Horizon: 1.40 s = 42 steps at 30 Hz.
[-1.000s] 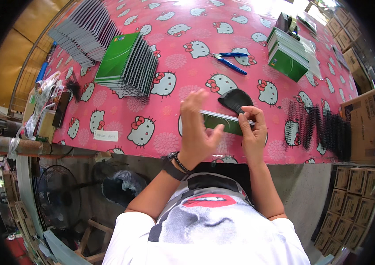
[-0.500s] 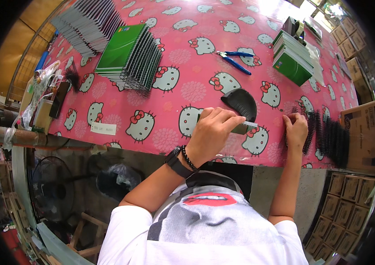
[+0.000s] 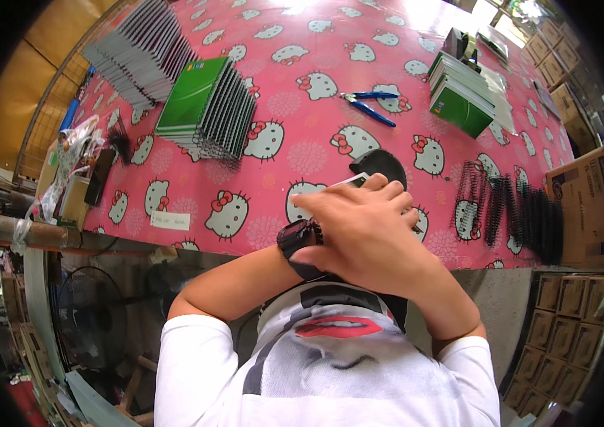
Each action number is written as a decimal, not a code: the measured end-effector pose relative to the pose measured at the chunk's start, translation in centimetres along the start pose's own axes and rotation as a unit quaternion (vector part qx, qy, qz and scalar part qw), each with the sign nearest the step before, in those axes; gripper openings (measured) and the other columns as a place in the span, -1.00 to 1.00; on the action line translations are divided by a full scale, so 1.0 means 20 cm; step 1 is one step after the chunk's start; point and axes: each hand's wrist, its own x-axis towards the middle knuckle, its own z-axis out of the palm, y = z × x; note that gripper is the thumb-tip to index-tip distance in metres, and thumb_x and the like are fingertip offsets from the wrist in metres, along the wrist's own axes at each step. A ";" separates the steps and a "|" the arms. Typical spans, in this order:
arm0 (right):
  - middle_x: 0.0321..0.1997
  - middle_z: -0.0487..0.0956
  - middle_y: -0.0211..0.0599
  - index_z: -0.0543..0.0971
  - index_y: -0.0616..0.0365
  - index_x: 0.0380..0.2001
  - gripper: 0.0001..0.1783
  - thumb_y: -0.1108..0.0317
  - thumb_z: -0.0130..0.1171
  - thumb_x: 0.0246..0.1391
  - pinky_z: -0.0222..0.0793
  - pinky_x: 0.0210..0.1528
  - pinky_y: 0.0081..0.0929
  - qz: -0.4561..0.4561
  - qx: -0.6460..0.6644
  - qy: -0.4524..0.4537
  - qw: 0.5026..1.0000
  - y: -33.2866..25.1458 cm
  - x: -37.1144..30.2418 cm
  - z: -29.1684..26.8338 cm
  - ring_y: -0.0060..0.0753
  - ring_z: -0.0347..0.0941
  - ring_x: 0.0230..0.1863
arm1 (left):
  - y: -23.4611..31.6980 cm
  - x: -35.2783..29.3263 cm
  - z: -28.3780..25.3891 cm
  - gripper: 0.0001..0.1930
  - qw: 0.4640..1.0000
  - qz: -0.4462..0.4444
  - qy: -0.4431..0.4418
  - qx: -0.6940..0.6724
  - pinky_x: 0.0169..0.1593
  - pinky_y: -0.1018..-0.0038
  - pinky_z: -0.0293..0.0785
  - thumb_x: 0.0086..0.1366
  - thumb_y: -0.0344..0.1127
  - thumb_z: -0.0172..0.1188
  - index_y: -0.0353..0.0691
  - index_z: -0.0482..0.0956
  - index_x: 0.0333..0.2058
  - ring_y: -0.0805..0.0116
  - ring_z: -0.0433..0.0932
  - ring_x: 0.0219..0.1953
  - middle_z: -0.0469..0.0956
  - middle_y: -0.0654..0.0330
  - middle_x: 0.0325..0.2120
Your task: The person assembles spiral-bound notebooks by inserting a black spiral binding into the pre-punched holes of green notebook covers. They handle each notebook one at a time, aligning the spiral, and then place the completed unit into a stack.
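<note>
My right hand (image 3: 376, 238) is crossed over my left, its fingers extended and its thumb apart, beside the dark watch (image 3: 302, 245) on my left wrist. Most of my left hand (image 3: 386, 189) is hidden under it; only bent fingers seem to show past it. By those fingers sticks out the pale edge of a thin notebook (image 3: 359, 179), which my left hand grips; the rest of it is covered. Just beyond lies a black curved object (image 3: 381, 165) on the pink patterned tablecloth (image 3: 266, 235). Black spiral binding coils (image 3: 505, 213) lie to the right.
Spiral-bound green notebooks (image 3: 198, 107) are stacked at left, beside a taller stack (image 3: 142, 53). Blue-handled cutters (image 3: 371, 107) lie mid-table. More green booklets (image 3: 462, 99) stand at far right, near a tape dispenser (image 3: 460, 46). A cardboard box (image 3: 586, 206) borders the right edge.
My right hand has left the coils and swung left across my left hand, covering most of it. The view has shifted slightly.
</note>
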 end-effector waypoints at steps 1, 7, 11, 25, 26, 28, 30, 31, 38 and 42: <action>-0.16 0.52 -0.25 0.44 0.09 0.00 -0.29 0.21 0.43 -0.32 0.25 -0.03 -0.17 -0.041 -0.031 -0.052 0.997 -0.02 0.05 0.04 -0.14 0.37 -0.07 | 0.00 -0.01 -0.04 -0.72 1.000 0.013 -0.015 0.022 -0.17 0.39 0.25 -0.09 -0.05 0.22 -0.06 0.49 -0.44 0.29 0.38 -0.22 0.41 0.20 -0.43; -0.18 0.49 -0.30 0.37 0.08 -0.05 -0.33 0.16 0.40 -0.27 0.27 -0.01 -0.19 -0.143 0.031 -0.085 0.986 0.02 0.10 0.04 -0.16 0.37 -0.01 | -0.07 0.01 -0.02 -0.73 0.999 -0.020 -0.045 -0.022 -0.12 0.42 0.27 0.02 -0.19 0.20 -0.06 0.57 -0.25 0.36 0.45 -0.22 0.49 0.30 -0.38; -0.12 0.46 -0.28 0.34 0.07 -0.01 -0.27 0.24 0.43 -0.32 0.25 0.03 -0.19 -0.160 0.025 -0.084 0.983 -0.01 0.08 0.06 -0.17 0.36 0.02 | -0.06 0.00 0.01 -0.81 0.995 -0.067 0.008 -0.078 -0.15 0.42 0.27 0.07 -0.32 0.25 0.00 0.61 -0.28 0.43 0.47 -0.27 0.51 0.39 -0.42; -0.28 0.55 -0.26 0.55 0.31 -0.26 -0.82 0.65 0.16 0.00 0.30 -0.13 -0.58 0.066 0.395 0.253 0.881 0.28 -0.35 -0.08 -0.51 0.43 -0.23 | -0.03 -0.17 -0.08 -0.83 0.970 -0.198 0.061 -0.125 -0.17 0.37 0.27 0.10 -0.40 0.20 -0.05 0.61 -0.29 0.29 0.47 -0.34 0.54 0.29 -0.45; -0.30 0.56 -0.31 0.55 0.29 -0.26 -0.83 0.57 0.20 0.02 0.29 -0.14 -0.59 0.100 0.356 0.238 0.898 0.32 -0.38 -0.09 -0.54 0.43 -0.23 | -0.02 -0.16 -0.07 -0.83 0.973 -0.186 0.060 -0.121 -0.17 0.37 0.27 0.10 -0.40 0.21 -0.05 0.61 -0.29 0.29 0.47 -0.34 0.54 0.30 -0.44; -0.29 0.57 -0.31 0.56 0.27 -0.26 -0.81 0.47 0.23 0.03 0.31 -0.15 -0.56 0.223 0.291 0.231 0.901 0.43 -0.46 -0.12 -0.53 0.43 -0.24 | 0.01 -0.18 -0.05 -0.83 0.975 -0.180 0.055 -0.116 -0.18 0.38 0.27 0.10 -0.40 0.21 -0.04 0.61 -0.30 0.31 0.47 -0.34 0.53 0.31 -0.44; -0.27 0.56 -0.30 0.55 0.25 -0.24 -0.75 0.36 0.26 0.03 0.33 -0.16 -0.51 0.315 0.168 0.238 0.903 0.63 -0.56 -0.12 -0.49 0.44 -0.24 | 0.02 -0.20 -0.02 -0.82 0.977 -0.180 0.051 -0.107 -0.18 0.39 0.27 0.09 -0.41 0.21 -0.04 0.61 -0.29 0.33 0.47 -0.34 0.53 0.33 -0.43; -0.25 0.55 -0.29 0.55 0.23 -0.22 -0.71 0.31 0.28 0.02 0.34 -0.16 -0.48 0.349 0.079 0.249 0.900 0.80 -0.63 -0.06 -0.46 0.44 -0.24 | 0.02 -0.21 0.00 -0.81 0.977 -0.176 0.072 -0.100 -0.18 0.41 0.27 0.08 -0.42 0.21 -0.04 0.61 -0.29 0.34 0.48 -0.34 0.53 0.34 -0.43; -0.15 0.45 -0.19 0.44 0.13 -0.03 -0.50 0.30 0.32 -0.08 0.39 -0.14 -0.33 0.380 -0.176 0.225 0.880 1.03 -0.66 0.01 -0.23 0.45 -0.21 | 0.03 -0.22 0.03 -0.76 0.974 -0.175 0.137 -0.036 -0.20 0.45 0.25 0.04 -0.47 0.22 -0.09 0.62 -0.26 0.40 0.47 -0.34 0.51 0.37 -0.44; -0.11 0.46 -0.23 0.40 0.10 0.03 -0.49 0.54 0.13 -0.08 0.39 -0.14 -0.43 0.446 -0.083 0.252 0.855 1.06 -0.66 -0.06 -0.34 0.42 -0.26 | 0.02 -0.24 0.04 -0.76 0.976 -0.168 0.132 -0.038 -0.20 0.44 0.24 0.04 -0.45 0.24 -0.09 0.61 -0.26 0.39 0.47 -0.33 0.51 0.36 -0.43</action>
